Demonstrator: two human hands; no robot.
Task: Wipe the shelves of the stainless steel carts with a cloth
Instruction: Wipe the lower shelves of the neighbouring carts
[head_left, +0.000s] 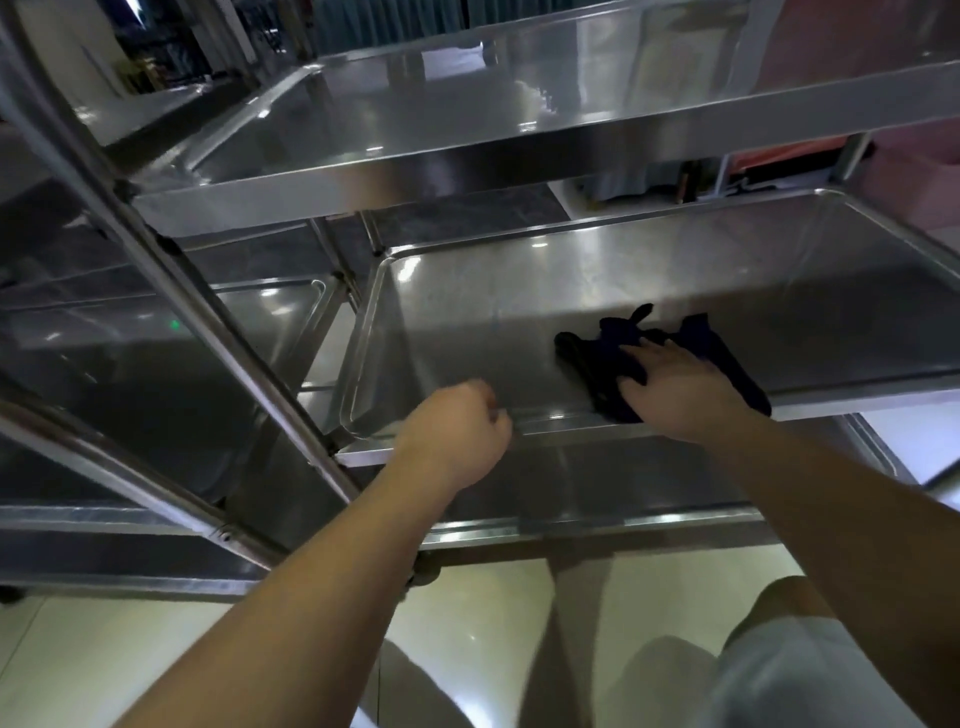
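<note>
A stainless steel cart stands in front of me with three tray shelves. On the middle shelf (467, 332) lies a dark navy cloth (613, 348), crumpled near the front right. My right hand (675, 387) presses flat on the cloth with fingers spread. My left hand (457, 431) curls over the front rim of the middle shelf (550, 423) and grips it. The top shelf (415, 119) sits above and further back. The bottom shelf (571, 488) shows below the hands.
A second steel cart (156, 353) stands close on the left, its slanted frame tubes (208, 322) crossing the view. Glossy tiled floor (208, 649) lies below. My knee in light shorts (810, 670) is at the lower right. Red and pink objects sit behind the cart.
</note>
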